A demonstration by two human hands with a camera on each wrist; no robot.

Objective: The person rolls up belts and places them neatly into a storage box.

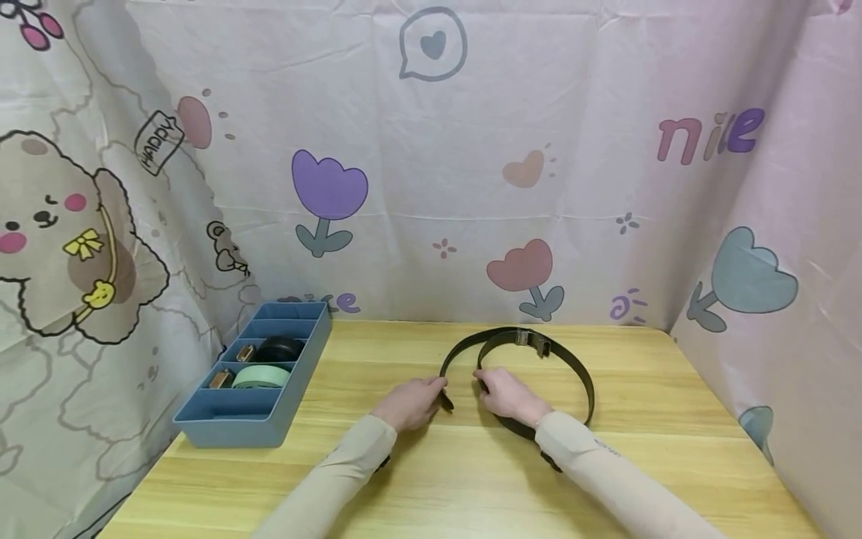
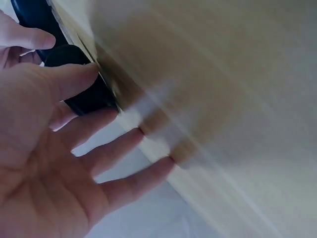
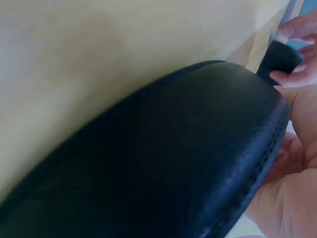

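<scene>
A black leather belt (image 1: 584,374) with stitched edges stands on its edge on the table, bent into a loose loop. Its metal buckle (image 1: 542,346) is at the far side of the loop. My left hand (image 1: 412,404) pinches the strap close to its free tip between thumb and index finger; the other fingers are spread, as the left wrist view shows. On the loop's left side, my right hand (image 1: 510,395) grips the strap. Close up in the right wrist view, the belt's curved face (image 3: 173,148) partly hides the right fingers.
At the left of the wooden table (image 1: 377,479) stands a blue divided box (image 1: 296,397). Separate compartments hold a rolled black belt (image 1: 279,349) and a rolled light green belt (image 1: 261,376), with gold-coloured buckles. A printed cloth (image 1: 431,150) hangs behind and at both sides.
</scene>
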